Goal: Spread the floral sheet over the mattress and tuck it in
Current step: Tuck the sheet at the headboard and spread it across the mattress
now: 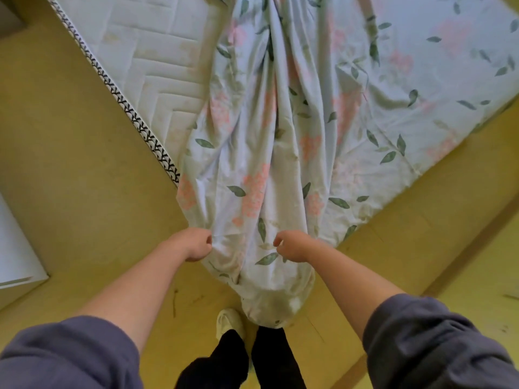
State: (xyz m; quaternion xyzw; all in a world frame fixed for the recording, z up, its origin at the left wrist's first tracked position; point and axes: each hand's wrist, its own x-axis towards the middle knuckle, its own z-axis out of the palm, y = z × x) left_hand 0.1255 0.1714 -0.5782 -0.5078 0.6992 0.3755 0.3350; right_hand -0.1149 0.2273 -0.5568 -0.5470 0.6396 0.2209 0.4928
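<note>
The floral sheet, pale blue with pink flowers and green leaves, lies bunched in long folds over the near corner of the white quilted mattress. Its loose end hangs down past the corner to my feet. My left hand grips the sheet's left edge just below the mattress corner. My right hand pinches the cloth a little to the right, fingers curled into a fold. The right part of the mattress is covered by the sheet; the left part is bare.
The yellow floor surrounds the mattress corner. A white piece of furniture stands at the left edge. My legs and a light shoe are directly below the hanging cloth.
</note>
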